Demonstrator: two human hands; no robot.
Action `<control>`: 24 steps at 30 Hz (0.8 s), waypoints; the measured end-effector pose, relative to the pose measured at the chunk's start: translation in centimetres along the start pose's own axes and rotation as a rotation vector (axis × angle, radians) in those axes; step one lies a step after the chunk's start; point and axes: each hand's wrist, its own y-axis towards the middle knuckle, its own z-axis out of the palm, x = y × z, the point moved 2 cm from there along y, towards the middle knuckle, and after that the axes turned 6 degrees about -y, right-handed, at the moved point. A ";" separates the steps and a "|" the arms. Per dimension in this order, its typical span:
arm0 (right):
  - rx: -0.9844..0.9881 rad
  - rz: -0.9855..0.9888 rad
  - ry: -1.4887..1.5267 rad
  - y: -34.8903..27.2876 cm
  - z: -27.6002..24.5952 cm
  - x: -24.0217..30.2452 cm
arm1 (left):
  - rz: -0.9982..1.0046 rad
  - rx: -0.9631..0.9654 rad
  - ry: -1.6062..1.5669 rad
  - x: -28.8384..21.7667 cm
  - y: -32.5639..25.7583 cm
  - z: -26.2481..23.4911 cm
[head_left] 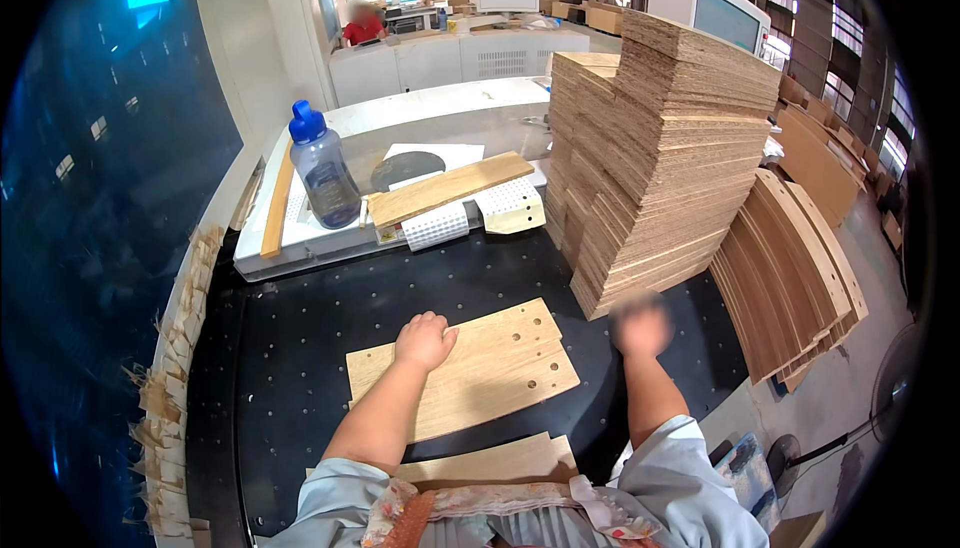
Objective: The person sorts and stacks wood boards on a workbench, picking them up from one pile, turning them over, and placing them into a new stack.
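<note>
Bottle (325, 176), contents unclear, stands beyond drilled boards (480, 368) under curled left fingers (428, 320); right fingers (640, 320) are too blurred to tell.

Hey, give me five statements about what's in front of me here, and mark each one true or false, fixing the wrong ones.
1. The left hand is on light wooden panels with drilled holes. True.
2. The bottle has a red cap. False: its cap is blue.
3. The right hand is near the foot of the tall board stack. True.
4. The tall board stack stands left of the bottle. False: it stands right of it.
5. The tabletop under the panels is black, with pale dots. True.
</note>
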 end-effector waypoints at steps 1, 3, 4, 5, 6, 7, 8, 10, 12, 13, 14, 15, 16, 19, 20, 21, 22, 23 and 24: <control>0.168 0.104 0.088 0.0 0.2 0.1 | -0.007 -0.001 0.005 0.0 -0.3 0.2; 0.512 0.207 0.232 0.3 -3.1 1.1 | 0.043 -0.091 0.019 0.6 -1.0 0.3; 0.506 0.200 0.234 0.3 -3.8 1.2 | 0.072 -0.133 0.026 0.8 -1.3 0.4; 0.500 0.199 0.237 0.2 -4.2 1.1 | 0.066 -0.114 0.012 0.6 -1.5 0.3; 0.494 0.198 0.240 0.1 -4.4 1.0 | 0.059 -0.094 -0.001 0.5 -1.6 0.2; 0.499 0.206 0.252 0.1 -4.3 0.9 | 0.052 -0.075 -0.015 0.3 -1.7 0.1; 0.504 0.214 0.266 0.1 -4.2 0.9 | 0.050 -0.067 -0.011 0.1 -2.0 -0.1; 0.494 0.221 0.284 0.2 -4.1 0.7 | 0.046 -0.053 -0.005 -0.3 -2.3 -0.3; 0.473 0.214 0.295 0.0 -3.8 0.7 | 0.045 -0.035 0.021 -0.4 -2.6 -0.3; 0.365 0.217 0.261 -0.3 -3.9 0.9 | 0.046 -0.025 0.034 -0.5 -2.8 -0.4; 0.256 0.218 0.224 -0.7 -4.1 1.2 | 0.050 -0.035 0.032 -0.4 -2.9 -0.3; 0.146 0.220 0.186 -1.0 -4.5 1.5 | 0.055 -0.044 0.030 -0.3 -3.1 -0.2; 0.250 0.224 0.229 -1.1 -4.6 1.6 | 0.059 -0.054 0.029 -0.3 -3.3 -0.4; 0.400 0.219 0.280 -0.7 -5.4 1.4 | 0.084 -0.010 0.163 -1.3 -3.5 -1.0; 0.401 0.221 0.280 -0.7 -5.3 1.3 | 0.145 -0.069 0.168 -2.2 -3.8 -1.2; 0.402 0.221 0.280 -0.6 -5.3 1.2 | 0.205 -0.130 0.173 -3.1 -4.3 -1.4; 0.403 0.220 0.282 -0.6 -5.4 1.2 | 0.263 -0.191 0.180 -4.0 -4.9 -1.8; 0.405 0.216 0.283 -0.6 -5.5 1.2 | 0.246 -0.061 0.149 -5.2 -5.6 -2.4; 0.404 0.216 0.278 -0.6 -5.4 1.0 | 0.310 0.014 0.089 -6.3 -6.8 -2.6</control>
